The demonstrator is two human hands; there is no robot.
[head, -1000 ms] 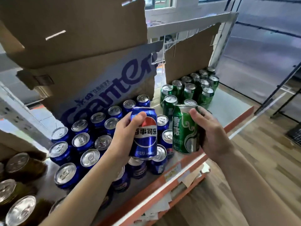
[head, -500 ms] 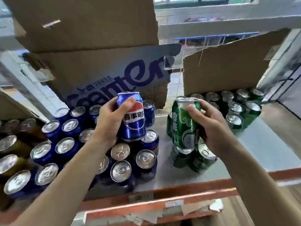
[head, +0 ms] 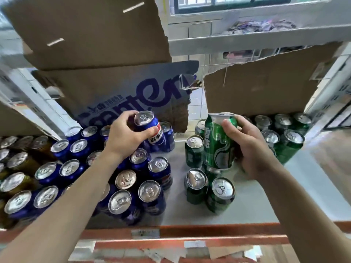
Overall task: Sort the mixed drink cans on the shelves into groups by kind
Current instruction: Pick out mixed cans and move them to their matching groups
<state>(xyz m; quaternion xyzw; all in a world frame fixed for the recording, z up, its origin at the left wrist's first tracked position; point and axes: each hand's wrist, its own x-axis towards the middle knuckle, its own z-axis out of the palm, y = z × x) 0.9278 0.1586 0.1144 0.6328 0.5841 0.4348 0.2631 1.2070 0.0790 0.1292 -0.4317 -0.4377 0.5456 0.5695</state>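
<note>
My left hand (head: 124, 135) grips a blue cola can (head: 150, 130), tilted, just above the back of the group of blue cans (head: 121, 202) on the shelf's left half. In my right hand (head: 248, 147) is a green can (head: 218, 143), held upright over a small cluster of green cans (head: 220, 192) near the shelf's middle. More green cans (head: 288, 137) stand at the back right. Gold-brown cans (head: 17, 162) fill the far left.
The grey shelf board (head: 313, 192) has an orange front rail (head: 190, 232). Torn cardboard sheets stand behind the cans: one printed in blue (head: 121, 95), one plain (head: 262, 90). A cardboard box (head: 91, 31) overhangs the upper left. A white upright (head: 326, 92) bounds the right side.
Both hands have moved deeper over the shelf. The blue can has tipped and dropped toward the blue group. The green can has stayed upright, now above the green cluster.
</note>
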